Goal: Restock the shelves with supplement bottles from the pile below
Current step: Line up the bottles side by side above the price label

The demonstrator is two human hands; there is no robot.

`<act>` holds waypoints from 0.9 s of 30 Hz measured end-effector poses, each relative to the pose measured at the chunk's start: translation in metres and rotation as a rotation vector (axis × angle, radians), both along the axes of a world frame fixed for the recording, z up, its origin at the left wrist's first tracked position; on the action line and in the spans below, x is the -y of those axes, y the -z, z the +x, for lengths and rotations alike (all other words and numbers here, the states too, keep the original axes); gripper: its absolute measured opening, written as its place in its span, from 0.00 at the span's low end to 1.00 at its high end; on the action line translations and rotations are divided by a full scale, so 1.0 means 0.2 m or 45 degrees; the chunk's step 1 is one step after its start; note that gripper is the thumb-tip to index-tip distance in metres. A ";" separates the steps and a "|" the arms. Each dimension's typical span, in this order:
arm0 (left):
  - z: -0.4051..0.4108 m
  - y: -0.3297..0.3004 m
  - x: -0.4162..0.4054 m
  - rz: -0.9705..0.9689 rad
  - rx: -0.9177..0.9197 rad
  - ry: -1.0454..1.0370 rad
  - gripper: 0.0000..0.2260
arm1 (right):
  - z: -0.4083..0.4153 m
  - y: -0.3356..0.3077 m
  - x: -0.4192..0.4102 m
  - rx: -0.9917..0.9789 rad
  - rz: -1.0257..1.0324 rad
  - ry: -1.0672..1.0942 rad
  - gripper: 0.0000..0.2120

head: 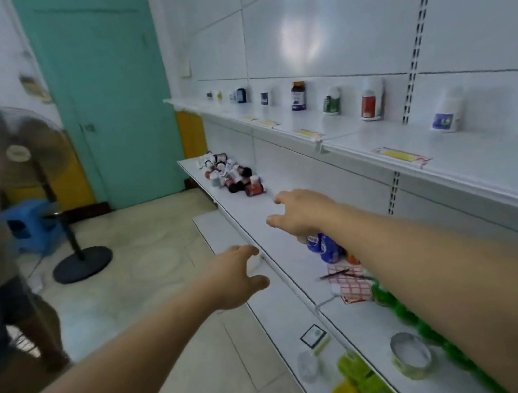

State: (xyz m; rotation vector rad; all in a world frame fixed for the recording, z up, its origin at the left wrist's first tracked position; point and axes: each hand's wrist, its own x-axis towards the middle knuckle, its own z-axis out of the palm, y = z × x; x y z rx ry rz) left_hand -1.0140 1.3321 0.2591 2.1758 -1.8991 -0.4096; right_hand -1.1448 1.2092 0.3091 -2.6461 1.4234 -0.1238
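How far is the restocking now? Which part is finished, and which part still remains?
Done: single bottles stand spaced along the upper shelf.
In hand: nothing; the left hand and right hand are both open, reaching toward the pile.
Left: the pile of bottles lies on the middle shelf; the upper shelf has wide gaps.

Bright daylight, panel glare (pixel 298 32), blurred wide-angle edges.
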 end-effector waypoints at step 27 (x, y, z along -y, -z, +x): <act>2.05 0.41 2.56 0.279 -0.070 0.130 0.29 | 1.81 0.58 2.41 0.084 0.281 0.406 0.31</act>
